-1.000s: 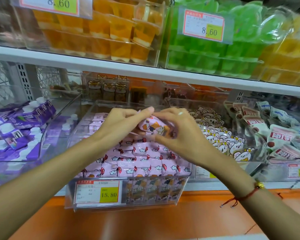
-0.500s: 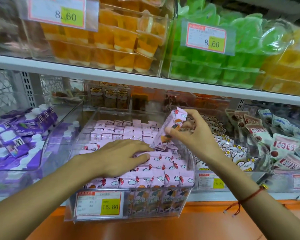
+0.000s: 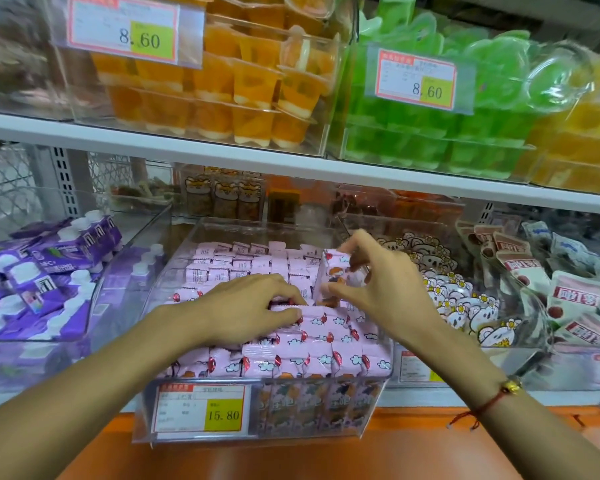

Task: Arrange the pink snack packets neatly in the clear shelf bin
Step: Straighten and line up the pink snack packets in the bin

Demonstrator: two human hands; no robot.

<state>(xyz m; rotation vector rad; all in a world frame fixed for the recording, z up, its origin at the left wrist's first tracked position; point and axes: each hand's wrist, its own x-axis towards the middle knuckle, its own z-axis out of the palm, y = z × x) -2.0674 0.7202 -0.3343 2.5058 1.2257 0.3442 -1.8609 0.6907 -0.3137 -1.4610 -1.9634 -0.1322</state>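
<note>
- The right hand pinches one pink packet between thumb and fingertips, upright above the right side of the clear bin; the fingers hide part of the wrapper.
- The left hand lies palm-down on the pink snack packets, fingers curled into the rows; whether it grips any cannot be told.
- Packets fill the bin in rows; the hands cover the middle rows.
- A price label reading 15.80 covers the bin's front left; its smaller print is illegible.
- A red string bracelet circles the right wrist.
- Purple cartons sit left, cut off by the frame edge.
</note>
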